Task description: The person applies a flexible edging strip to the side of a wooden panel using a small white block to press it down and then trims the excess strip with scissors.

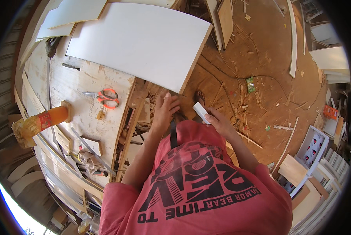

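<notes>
Brown floor (261, 51), scattered with wood scraps, fills the upper right of the frame, while a pale, stained bench (114, 78) runs down the left. You stand at the bench's edge with a small white block (200, 111) near the centre of the frame, raised in your right hand (218, 120); the fingers and thumb are closed on its lower end. Your left hand (166, 109) is empty, its fingers loosely apart, just below the lower edge of a large white board (140, 39). Whether they touch that board, you cannot tell from this view.

As for progress, the board already lies flat across the bench at upper centre, with smaller panels (77, 13) overlapping it at upper left. Your block is in hand and not set down, and nothing is being cut or joined, so you seem to be between steps. Orange-handled scissors (105, 98) and an orange bottle (58, 116) at left are out of your hands. How much work is left does not show.
</notes>
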`<state>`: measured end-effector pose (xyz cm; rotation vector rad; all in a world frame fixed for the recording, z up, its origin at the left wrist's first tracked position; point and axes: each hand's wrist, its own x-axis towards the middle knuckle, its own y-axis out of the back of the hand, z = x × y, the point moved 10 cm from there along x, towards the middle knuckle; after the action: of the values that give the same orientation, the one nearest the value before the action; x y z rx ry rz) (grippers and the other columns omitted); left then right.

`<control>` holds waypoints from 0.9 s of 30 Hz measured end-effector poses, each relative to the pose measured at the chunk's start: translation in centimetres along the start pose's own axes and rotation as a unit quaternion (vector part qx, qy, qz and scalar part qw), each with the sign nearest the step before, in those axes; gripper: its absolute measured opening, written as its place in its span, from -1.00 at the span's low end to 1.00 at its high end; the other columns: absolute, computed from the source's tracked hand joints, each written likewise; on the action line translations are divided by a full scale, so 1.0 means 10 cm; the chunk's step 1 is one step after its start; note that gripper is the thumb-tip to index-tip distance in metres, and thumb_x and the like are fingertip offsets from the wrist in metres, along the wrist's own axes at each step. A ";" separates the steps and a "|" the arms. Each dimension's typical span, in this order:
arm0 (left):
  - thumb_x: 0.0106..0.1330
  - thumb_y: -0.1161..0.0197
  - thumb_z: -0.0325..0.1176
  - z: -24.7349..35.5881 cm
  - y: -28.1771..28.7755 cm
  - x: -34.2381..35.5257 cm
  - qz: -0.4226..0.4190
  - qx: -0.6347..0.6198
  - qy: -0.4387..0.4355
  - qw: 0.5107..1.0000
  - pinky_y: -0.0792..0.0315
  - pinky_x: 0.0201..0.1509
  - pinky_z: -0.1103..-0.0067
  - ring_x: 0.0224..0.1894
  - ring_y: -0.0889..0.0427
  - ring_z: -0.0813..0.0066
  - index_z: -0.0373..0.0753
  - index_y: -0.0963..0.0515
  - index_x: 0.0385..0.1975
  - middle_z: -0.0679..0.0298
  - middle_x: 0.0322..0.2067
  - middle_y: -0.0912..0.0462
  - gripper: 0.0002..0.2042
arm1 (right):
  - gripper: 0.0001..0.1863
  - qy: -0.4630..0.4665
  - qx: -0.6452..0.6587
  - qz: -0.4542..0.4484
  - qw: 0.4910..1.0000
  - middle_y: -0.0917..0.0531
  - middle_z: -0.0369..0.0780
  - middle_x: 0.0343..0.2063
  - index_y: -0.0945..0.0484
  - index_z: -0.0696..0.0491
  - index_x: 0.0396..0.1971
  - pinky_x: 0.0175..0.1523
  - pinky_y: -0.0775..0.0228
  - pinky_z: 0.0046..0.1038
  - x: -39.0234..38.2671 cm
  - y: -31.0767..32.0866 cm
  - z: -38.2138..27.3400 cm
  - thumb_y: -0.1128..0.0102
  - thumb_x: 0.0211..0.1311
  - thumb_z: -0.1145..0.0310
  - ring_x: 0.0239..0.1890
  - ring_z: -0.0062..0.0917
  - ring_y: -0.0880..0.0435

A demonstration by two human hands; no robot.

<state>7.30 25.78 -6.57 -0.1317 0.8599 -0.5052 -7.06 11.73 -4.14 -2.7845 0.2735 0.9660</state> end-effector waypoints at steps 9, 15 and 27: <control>0.51 0.32 0.05 -0.35 -0.29 -0.42 -0.097 -0.146 -0.023 0.984 -0.37 0.18 0.37 0.14 -0.43 0.24 -0.17 -0.04 0.34 0.09 0.18 -0.27 -0.45 | -0.29 0.162 -0.341 -0.024 0.926 -0.37 0.00 0.10 -0.36 0.24 0.11 -0.02 -0.45 -0.38 0.04 -0.61 -0.78 -0.13 0.23 -0.10 -0.13 -0.30 -0.59; 0.44 0.22 0.16 -0.15 0.05 -0.36 0.111 -0.249 -0.114 0.955 -0.53 -0.10 0.46 -0.11 -0.53 0.37 -0.14 -0.15 0.27 0.21 -0.10 -0.44 -0.42 | -0.43 0.179 -0.304 -0.172 0.920 -0.58 -0.10 -0.04 -0.47 0.17 0.06 0.01 -0.47 -0.45 0.45 -0.33 -1.48 -0.12 0.28 -0.02 -0.05 -0.39 -0.62; 0.40 0.34 0.29 -0.12 -0.10 0.11 0.311 -0.180 -0.141 0.922 -0.40 0.00 0.45 -0.02 -0.43 0.39 -0.20 -0.13 0.31 0.17 -0.02 -0.39 -0.28 | -0.21 0.114 -0.381 -0.147 0.906 -0.45 -0.05 0.11 -0.26 0.26 0.22 0.30 -0.08 -0.42 2.66 0.97 -2.32 0.05 0.33 -0.19 0.16 -0.45 -0.36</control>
<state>6.59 24.47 -7.81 -0.2498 0.6556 0.2718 24.97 -6.00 -3.92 -3.4792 -0.6260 0.7807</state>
